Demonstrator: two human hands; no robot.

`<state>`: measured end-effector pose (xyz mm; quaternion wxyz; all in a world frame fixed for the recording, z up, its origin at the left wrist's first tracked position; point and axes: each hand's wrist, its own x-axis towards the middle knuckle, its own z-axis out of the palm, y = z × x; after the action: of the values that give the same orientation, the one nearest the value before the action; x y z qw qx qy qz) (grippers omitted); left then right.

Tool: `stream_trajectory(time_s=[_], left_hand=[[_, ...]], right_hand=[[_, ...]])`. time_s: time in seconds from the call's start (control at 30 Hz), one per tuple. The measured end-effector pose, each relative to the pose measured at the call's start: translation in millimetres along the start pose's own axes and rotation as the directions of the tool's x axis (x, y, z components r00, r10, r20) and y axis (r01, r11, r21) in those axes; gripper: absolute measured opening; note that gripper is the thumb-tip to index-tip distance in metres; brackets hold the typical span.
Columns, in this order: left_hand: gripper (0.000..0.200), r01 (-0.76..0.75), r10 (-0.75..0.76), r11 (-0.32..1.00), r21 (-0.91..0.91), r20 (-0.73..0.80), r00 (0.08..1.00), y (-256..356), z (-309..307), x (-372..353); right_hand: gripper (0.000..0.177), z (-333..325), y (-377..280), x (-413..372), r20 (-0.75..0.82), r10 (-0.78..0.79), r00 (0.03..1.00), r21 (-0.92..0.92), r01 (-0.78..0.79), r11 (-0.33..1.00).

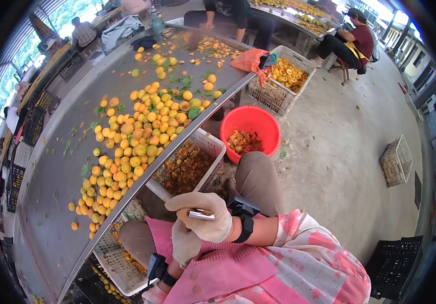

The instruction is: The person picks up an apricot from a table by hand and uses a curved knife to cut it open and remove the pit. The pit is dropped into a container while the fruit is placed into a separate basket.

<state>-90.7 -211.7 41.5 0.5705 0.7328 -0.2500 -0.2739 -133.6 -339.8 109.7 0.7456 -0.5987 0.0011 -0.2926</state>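
My right hand (205,215), in a pale glove, is closed around a small tool with a flat silver metal end (201,215); the rest of the tool is hidden in the grip. Just below it and touching it is my left hand (185,244), also gloved. Its fingers are hidden behind the right hand, so what it holds, if anything, does not show. Both hands are above my lap, close to the metal table's rim (142,177). A large heap of whole yellow-orange apricots (144,134) lies on that table, with some green leaves among them.
Beside my knee are a red basin (250,114) with fruit scraps and a white crate (217,147) of brownish scraps. Another crate (279,96) holds halved apricots, an orange cloth (250,61) at its edge. Below left is a white crate (111,261). Several people work around.
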Motion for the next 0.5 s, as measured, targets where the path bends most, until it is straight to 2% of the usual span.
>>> stream_trajectory(time_s=[0.07, 0.13, 0.2, 0.23, 0.27, 0.3, 0.33, 0.37, 0.4, 0.43, 0.5], left_hand=[[0.036, 0.018, -0.018, 0.999, 0.027, 0.013, 1.000, 3, 1, 0], [0.036, 0.098, -0.097, 0.994, 0.041, -0.020, 0.995, 15, 4, -1], [0.036, 0.069, -0.069, 0.998, 0.000, -0.033, 0.997, 15, 6, 1], [0.035, 0.039, -0.041, 0.998, -0.042, -0.041, 0.998, 13, 7, 0], [0.036, 0.038, -0.043, 0.992, -0.117, -0.039, 0.998, 9, 9, 2], [0.036, 0.051, -0.056, 0.995, -0.080, -0.065, 0.996, 4, 9, 2], [0.036, 0.111, -0.121, 0.984, -0.143, -0.067, 0.990, 0, 11, 2], [0.034, 0.086, -0.092, 0.995, -0.056, -0.104, 0.990, 13, 12, 0], [0.035, 0.093, -0.097, 0.995, -0.039, -0.109, 0.989, 8, 13, 0], [0.036, 0.073, -0.084, 0.991, -0.113, -0.100, 0.991, 3, 14, -1], [0.037, 0.103, -0.116, 0.986, -0.134, -0.093, 0.989, 6, 15, -1]], right_hand=[[0.026, -2, -1, 0, -0.017, 0.029, 0.999, -0.016, -0.029, 0.999], [0.026, -2, 0, -1, -0.019, 0.066, 0.998, -0.018, -0.066, 0.998], [0.022, -4, 1, -3, -0.075, 0.276, 0.958, 0.029, -0.274, 0.961], [0.017, -7, -2, -1, -0.085, 0.143, 0.986, -0.122, -0.152, 0.981], [0.017, -8, -1, -1, -0.107, 0.116, 0.988, -0.087, -0.125, 0.988], [0.018, -7, 2, -1, -0.129, 0.100, 0.987, -0.042, -0.107, 0.993], [0.017, -11, 5, 2, -0.085, 0.008, 0.996, -0.140, -0.019, 0.990], [0.015, -15, 9, 1, -0.033, -0.081, 0.996, -0.231, 0.071, 0.970], [0.015, -13, 11, -3, -0.084, 0.031, 0.996, -0.084, -0.039, 0.996], [0.015, -13, 14, -5, -0.123, 0.136, 0.983, 0.055, -0.130, 0.990], [0.015, -16, 21, -8, -0.035, -0.058, 0.998, -0.080, 0.055, 0.995]])
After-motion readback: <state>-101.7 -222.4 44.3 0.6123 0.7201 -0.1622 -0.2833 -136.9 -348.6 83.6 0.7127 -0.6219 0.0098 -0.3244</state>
